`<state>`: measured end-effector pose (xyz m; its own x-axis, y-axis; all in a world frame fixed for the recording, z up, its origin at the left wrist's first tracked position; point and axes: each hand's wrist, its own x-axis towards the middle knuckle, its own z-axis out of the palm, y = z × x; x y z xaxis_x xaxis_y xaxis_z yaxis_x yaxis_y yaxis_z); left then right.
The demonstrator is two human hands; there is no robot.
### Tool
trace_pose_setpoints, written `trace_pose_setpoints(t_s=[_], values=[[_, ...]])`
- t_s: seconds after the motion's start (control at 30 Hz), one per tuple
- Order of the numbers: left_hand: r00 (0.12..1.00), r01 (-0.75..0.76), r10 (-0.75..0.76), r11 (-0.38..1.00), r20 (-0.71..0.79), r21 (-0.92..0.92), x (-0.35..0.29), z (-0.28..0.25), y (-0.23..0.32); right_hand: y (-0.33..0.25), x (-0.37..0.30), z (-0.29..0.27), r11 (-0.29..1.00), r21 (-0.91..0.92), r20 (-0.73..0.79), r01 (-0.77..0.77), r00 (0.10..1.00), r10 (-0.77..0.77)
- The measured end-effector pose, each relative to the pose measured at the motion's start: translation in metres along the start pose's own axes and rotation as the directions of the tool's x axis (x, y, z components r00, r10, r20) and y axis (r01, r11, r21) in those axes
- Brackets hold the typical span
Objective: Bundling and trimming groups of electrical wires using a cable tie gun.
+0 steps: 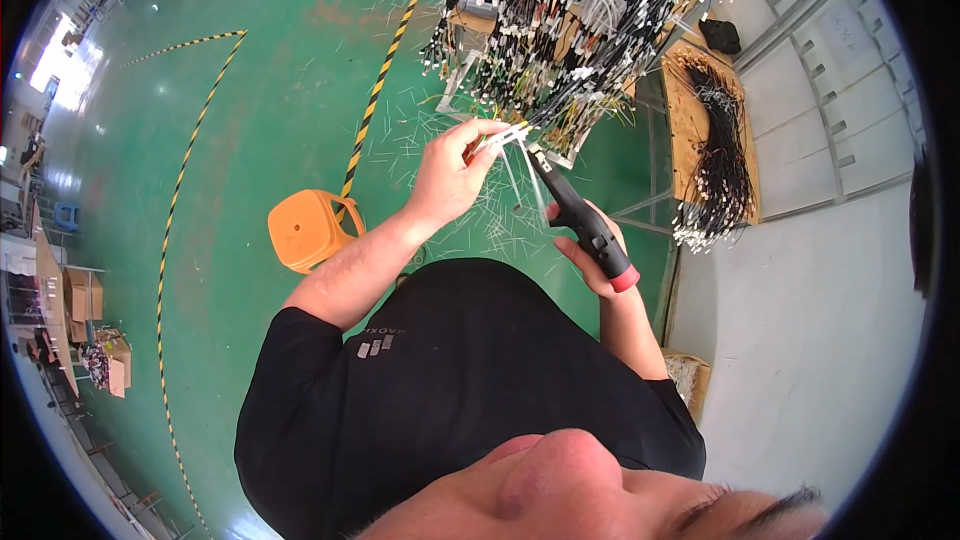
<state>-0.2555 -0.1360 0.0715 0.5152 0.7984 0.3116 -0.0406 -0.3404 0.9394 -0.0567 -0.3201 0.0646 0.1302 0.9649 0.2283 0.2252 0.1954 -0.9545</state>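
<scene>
While your left hand (448, 178) pinches a white piece (503, 139) between thumb and fingers, your right hand (590, 273) is wrapped around a black hand tool (578, 215) with a red rear end. The tool's narrow nose points up toward the white piece and sits just beside it; whether the two touch, you cannot tell from this angle. Thin white strips (511, 176) hang below your left fingertips, one of them blurred. The white piece is at the near edge of a thick mass of black cables (565, 35) tipped with white connectors. To the right stands a wooden table (684, 145): a long cable bundle (727, 145) lies along its right edge, the white ends spilling past the near edge, and a black item (719, 36) sits at the far right corner. An orange stool (298, 230) stands on the green floor (250, 165), left of your forearm.
</scene>
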Motion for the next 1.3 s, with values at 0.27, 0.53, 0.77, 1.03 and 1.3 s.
trace_pose_setpoints(t_s=[0.27,0.53,0.77,1.03,1.3], values=[[0.998,-0.057,0.055,0.993,0.021,0.103,-0.001,-0.001,0.012,-0.004,0.001,0.013,0.998,0.059,0.005,-0.026,1.000,0.026],[0.942,-0.320,0.335,0.899,-0.001,0.298,0.000,-0.002,0.017,-0.002,0.002,0.028,0.999,0.039,-0.087,0.009,0.996,-0.006],[0.992,-0.124,0.111,0.962,0.066,0.242,0.002,-0.012,0.021,0.014,0.009,0.014,0.838,-0.534,-0.074,0.110,0.982,-0.175],[0.985,0.105,-0.099,0.994,0.138,-0.040,0.006,-0.017,-0.002,0.006,0.015,0.018,0.586,-0.793,0.001,0.169,0.961,-0.276],[0.977,0.162,-0.175,0.981,0.125,0.107,0.000,-0.020,0.002,0.026,0.013,0.009,0.983,-0.180,-0.052,0.045,0.997,-0.055]])
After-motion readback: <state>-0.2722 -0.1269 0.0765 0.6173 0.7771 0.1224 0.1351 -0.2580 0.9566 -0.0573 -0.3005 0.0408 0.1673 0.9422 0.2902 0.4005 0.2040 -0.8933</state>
